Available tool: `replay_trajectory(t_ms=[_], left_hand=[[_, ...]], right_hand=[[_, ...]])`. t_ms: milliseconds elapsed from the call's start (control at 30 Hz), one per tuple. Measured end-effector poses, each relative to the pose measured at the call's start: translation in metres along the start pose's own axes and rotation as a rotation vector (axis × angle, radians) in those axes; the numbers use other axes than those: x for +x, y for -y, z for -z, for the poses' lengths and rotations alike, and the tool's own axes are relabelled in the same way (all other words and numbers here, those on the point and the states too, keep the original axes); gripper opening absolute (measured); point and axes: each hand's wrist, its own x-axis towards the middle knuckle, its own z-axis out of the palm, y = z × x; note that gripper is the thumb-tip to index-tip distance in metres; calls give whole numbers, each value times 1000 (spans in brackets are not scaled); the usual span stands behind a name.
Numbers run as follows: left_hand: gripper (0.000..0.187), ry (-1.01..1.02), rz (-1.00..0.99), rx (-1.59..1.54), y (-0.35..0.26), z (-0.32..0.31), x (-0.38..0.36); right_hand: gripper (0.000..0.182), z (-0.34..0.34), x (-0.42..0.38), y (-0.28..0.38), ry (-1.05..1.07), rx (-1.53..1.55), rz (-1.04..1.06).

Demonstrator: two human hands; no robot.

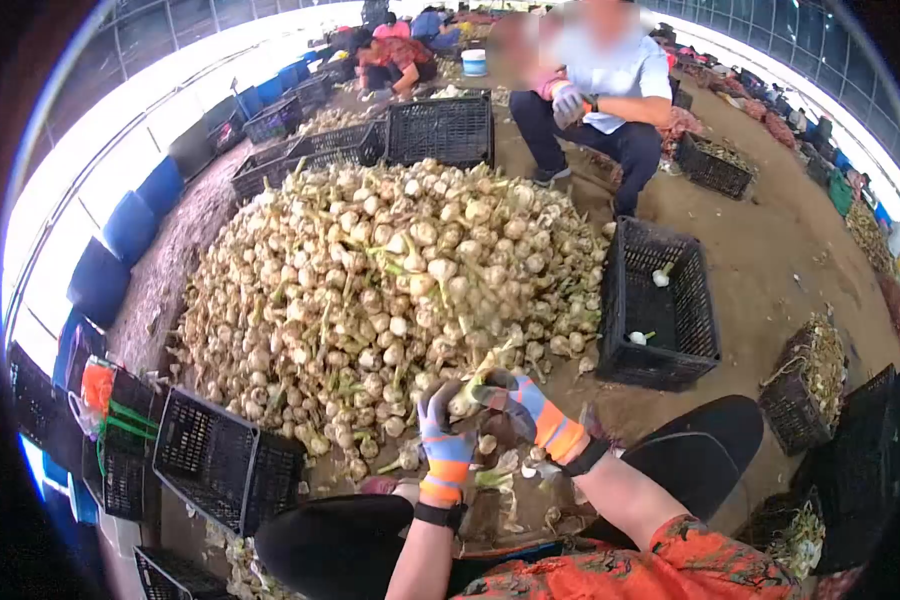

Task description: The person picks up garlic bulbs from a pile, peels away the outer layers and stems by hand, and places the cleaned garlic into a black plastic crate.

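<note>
Both hands wear grey, blue and orange gloves and meet in front of the large garlic heap [390, 290]. My left hand [444, 440] has its fingers wrapped round the lower side of a garlic bulb [464, 402] whose stem points up and right. Against the same bulb and stem, my right hand [532, 408] has its fingers bent in a grip. Dark glove fingertips partly cover the bulb. Below the hands, loose skins and stems [500, 478] lie on the ground between the knees.
A black crate [660, 350] with two white bulbs stands right of the heap. Another black crate [200, 450] tilts at lower left. Crates [440, 130] line the heap's far side. A filled crate [798, 400] stands at right. A person in a light shirt [610, 75] squats beyond.
</note>
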Motion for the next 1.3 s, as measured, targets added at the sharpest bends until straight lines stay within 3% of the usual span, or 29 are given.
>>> replay_trajectory(t_ms=[133,200,233,267,300,333,367,433,500,567,600,633,667,700,767,833,900,933,1000,1067,1100,1167,1200,1233,1300], left_hand=[[49,1,44,-31,8,1,-2],[51,15,242,-431,24,0,-5],[51,13,247,-431,23,1,-6],[51,-3,326,-583,22,2,-6],[50,-18,405,-735,12,4,-3],[49,28,493,-932,-3,7,0],[49,26,494,-932,-7,8,0],[45,-38,685,-1169,-10,7,1],[47,-62,548,-901,7,-3,-2],[50,13,210,-426,27,-8,-7],[53,-87,341,-666,22,-12,-7],[53,-88,341,-663,13,-7,-4],[55,-47,453,-757,-3,1,1],[57,-7,566,-852,-18,8,4],[50,53,605,-841,-22,17,5],[42,164,675,-1003,-7,21,5],[30,-18,819,-1321,-9,18,7],[31,58,627,-1041,1,16,3],[32,123,437,-757,4,16,3],[38,136,718,-1166,6,21,7],[38,138,718,-1164,9,21,5],[42,133,368,-415,18,21,0],[55,192,529,-668,8,23,8],[55,193,531,-670,-2,26,10],[58,310,431,-747,-18,31,11]], right_hand=[[30,9,8,-7,52,-14,-19],[26,11,4,-10,-10,-4,33],[23,9,1,-8,-76,8,88],[25,22,11,-8,-103,-389,90],[25,39,21,-31,-103,-389,86],[30,58,30,-62,-171,-383,218],[34,50,27,-52,-176,-371,249],[42,30,20,-29,-183,-347,312],[42,9,13,-9,-143,-212,185],[42,42,25,-60,-275,-313,-18],[40,31,19,-48,-294,-306,42],[39,21,15,-34,-310,-300,104],[31,19,12,-20,-147,-86,57],[31,22,10,-17,-144,-84,55],[26,26,8,-13,1,100,120],[23,23,2,-2,53,74,128],[28,9,-11,21,50,268,-47],[31,10,-8,17,87,179,-69],[31,-3,-12,29,39,31,-32],[32,-9,-14,25,-42,-119,31],[32,-9,-12,23,-42,-117,32],[33,-9,-10,21,-116,-215,36],[30,-13,-9,19,-301,-46,-8],[30,-2,-6,8,-304,-47,-9],[15,46,9,-31,-424,198,243]])
